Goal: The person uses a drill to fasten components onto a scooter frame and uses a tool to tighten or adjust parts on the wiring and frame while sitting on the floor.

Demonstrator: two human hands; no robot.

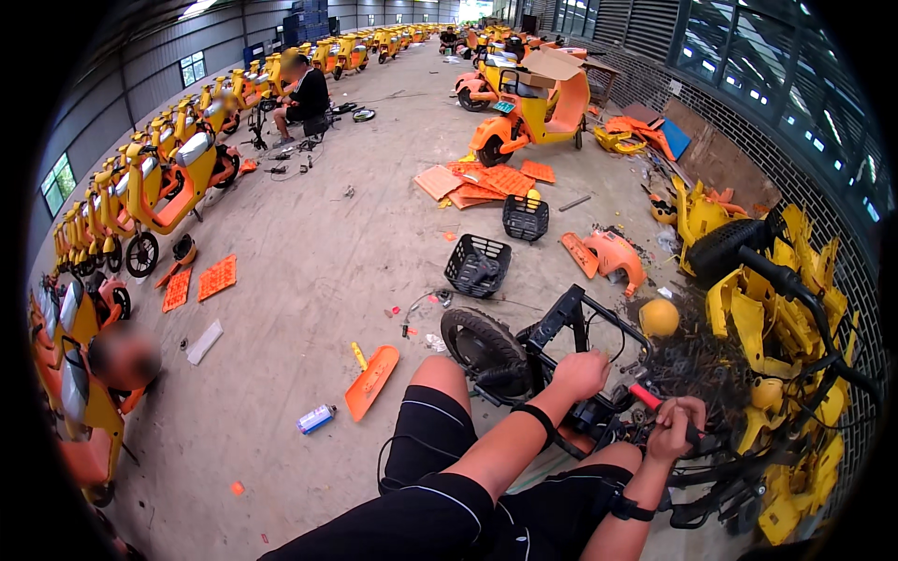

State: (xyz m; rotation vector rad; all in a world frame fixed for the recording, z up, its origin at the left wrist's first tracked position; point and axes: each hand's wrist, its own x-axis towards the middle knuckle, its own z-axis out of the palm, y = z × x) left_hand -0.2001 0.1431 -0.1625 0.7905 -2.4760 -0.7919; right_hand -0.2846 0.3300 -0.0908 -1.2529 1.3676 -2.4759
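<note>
Left hand [582, 376]: curled over the black scooter frame [559, 323]; cannot tell whether it grips.
Right hand [675, 428]: clasped around a red tool [644, 395].
Wheel [485, 351]: at the frame's left.

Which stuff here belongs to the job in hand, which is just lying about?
Job, apparently:
stripped black scooter frame, by the left hand
red tool, in the right hand

Lying about, apparently:
orange panel
blue-and-white can
smaller black basket
round yellow piece
</note>
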